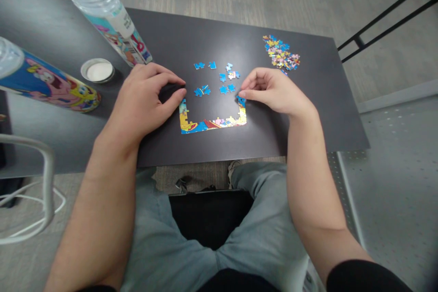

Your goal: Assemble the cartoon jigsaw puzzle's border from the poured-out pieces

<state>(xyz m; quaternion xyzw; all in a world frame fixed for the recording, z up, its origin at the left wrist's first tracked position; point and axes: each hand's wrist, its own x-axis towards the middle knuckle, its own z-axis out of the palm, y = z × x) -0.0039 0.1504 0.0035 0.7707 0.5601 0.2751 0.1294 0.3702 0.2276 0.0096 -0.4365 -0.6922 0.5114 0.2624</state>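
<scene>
A partly joined jigsaw puzzle border (214, 125) lies on the dark table, with its bottom row and two short sides together. My left hand (150, 93) rests at the top of its left side, fingers curved and thumb tip slightly apart from the index finger. At the top of the right side, my right hand (273, 90) pinches a blue puzzle piece (241, 99) between thumb and fingers, touching or very close to the border. Several loose blue pieces (201, 91) lie above the frame, alongside a pale multicoloured piece (233, 75).
A heap of mixed puzzle pieces (281, 53) lies toward the table's far right. Two clear-topped cartoon tubes, one upright (112, 23) and one nearer (51, 80), stand at the left, with a round white lid (97, 70) between them. A white cable (48, 182) hangs at lower left.
</scene>
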